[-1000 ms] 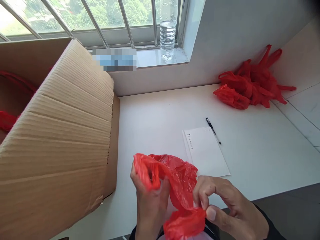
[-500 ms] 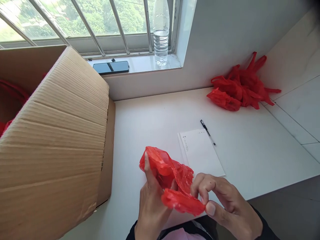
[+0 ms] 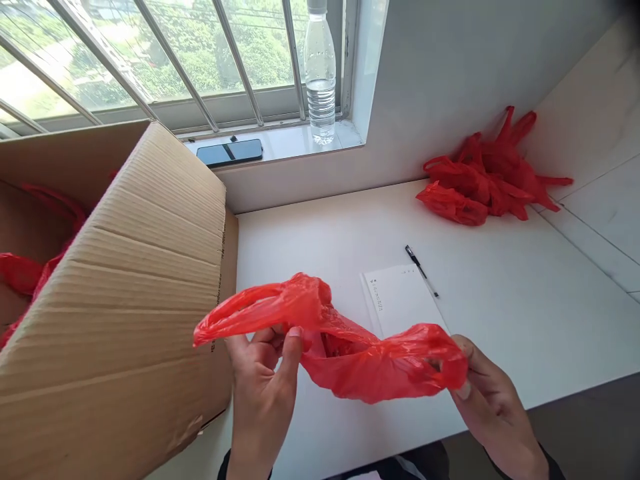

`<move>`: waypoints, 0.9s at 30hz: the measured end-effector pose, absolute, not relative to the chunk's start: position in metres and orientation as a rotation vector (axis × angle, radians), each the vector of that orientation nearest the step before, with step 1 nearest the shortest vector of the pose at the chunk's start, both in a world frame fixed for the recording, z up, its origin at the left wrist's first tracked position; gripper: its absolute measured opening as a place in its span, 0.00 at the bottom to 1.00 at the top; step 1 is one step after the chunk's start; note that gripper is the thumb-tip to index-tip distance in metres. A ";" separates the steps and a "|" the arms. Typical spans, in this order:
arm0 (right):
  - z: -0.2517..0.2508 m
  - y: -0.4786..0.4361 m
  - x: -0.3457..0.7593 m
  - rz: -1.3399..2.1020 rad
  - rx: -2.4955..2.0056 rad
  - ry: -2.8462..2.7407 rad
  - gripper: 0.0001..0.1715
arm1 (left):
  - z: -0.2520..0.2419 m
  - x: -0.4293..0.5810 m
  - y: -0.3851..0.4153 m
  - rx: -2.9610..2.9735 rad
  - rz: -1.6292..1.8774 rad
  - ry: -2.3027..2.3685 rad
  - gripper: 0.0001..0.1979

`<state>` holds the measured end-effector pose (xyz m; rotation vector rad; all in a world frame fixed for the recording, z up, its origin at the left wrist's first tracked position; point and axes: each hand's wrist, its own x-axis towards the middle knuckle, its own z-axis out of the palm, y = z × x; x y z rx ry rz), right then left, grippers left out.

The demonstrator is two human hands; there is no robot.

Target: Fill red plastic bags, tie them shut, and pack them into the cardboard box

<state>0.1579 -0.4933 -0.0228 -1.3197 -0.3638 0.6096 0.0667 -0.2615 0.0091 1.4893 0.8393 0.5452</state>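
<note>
A red plastic bag [image 3: 345, 347] is stretched between my two hands above the near edge of the white table [image 3: 525, 313]. My left hand [image 3: 263, 387] pinches the bag near its looped handles, which stick out toward the cardboard box. My right hand [image 3: 493, 400] grips the other end, with fingers closed inside the plastic. The bag hangs crumpled between them.
A large open cardboard box [image 3: 125, 293] with red bags inside fills the left. A sheet of paper [image 3: 400, 300] and a pen [image 3: 421, 270] lie mid-table. A pile of red bags [image 3: 487, 180] sits at the back right. On the windowsill stand a water bottle [image 3: 320, 80] and a phone [image 3: 230, 151].
My hands have moved apart, pulling the bunched red bag out into a long stretched shape. The view has tilted slightly.
</note>
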 end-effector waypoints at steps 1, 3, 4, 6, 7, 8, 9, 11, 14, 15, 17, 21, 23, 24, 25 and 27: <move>-0.025 -0.495 0.157 0.613 -1.353 -0.357 0.09 | 0.003 0.066 -0.262 1.483 0.519 0.813 0.20; -0.030 -0.501 0.158 0.629 -1.407 -0.397 0.08 | -0.008 0.065 -0.261 1.483 0.525 0.779 0.15; -0.033 -0.505 0.160 0.646 -1.432 -0.435 0.08 | -0.011 0.065 -0.261 1.509 0.541 0.767 0.13; -0.038 -0.512 0.167 0.674 -1.467 -0.513 0.08 | -0.015 0.063 -0.260 1.607 0.564 0.727 0.08; -0.039 -0.515 0.171 0.664 -1.475 -0.538 0.07 | -0.016 0.062 -0.260 1.672 0.560 0.697 0.05; -0.039 -0.516 0.177 0.626 -1.476 -0.554 0.07 | -0.016 0.061 -0.259 1.741 0.544 0.663 0.02; -0.036 -0.516 0.183 0.566 -1.469 -0.563 0.07 | -0.015 0.059 -0.259 1.803 0.525 0.631 0.03; -0.024 -0.511 0.193 0.404 -1.432 -0.597 0.08 | -0.014 0.056 -0.259 1.895 0.489 0.583 0.10; 0.007 -0.488 0.203 0.299 -1.378 -0.754 0.10 | -0.013 0.055 -0.259 1.977 0.441 0.529 0.20; 0.019 -0.477 0.205 0.337 -1.363 -0.846 0.11 | -0.013 0.056 -0.259 1.998 0.427 0.519 0.21; 0.038 -0.451 0.207 0.485 -1.300 -1.101 0.11 | -0.011 0.059 -0.259 2.014 0.393 0.499 0.23; 0.047 -0.406 0.212 0.846 -1.256 -1.519 0.10 | -0.012 0.061 -0.256 1.985 0.384 0.504 0.16; 0.040 -0.395 0.214 1.023 -1.434 -1.599 0.10 | -0.016 0.059 -0.255 1.984 0.436 0.565 0.11; 0.035 -0.391 0.214 1.084 -1.539 -1.648 0.07 | -0.020 0.057 -0.255 1.987 0.455 0.592 0.09; 0.031 -0.389 0.214 1.134 -1.645 -1.697 0.05 | -0.023 0.055 -0.255 1.992 0.456 0.610 0.07; 0.022 -0.387 0.213 1.239 -1.789 -1.736 0.09 | -0.030 0.052 -0.257 2.000 0.414 0.616 0.03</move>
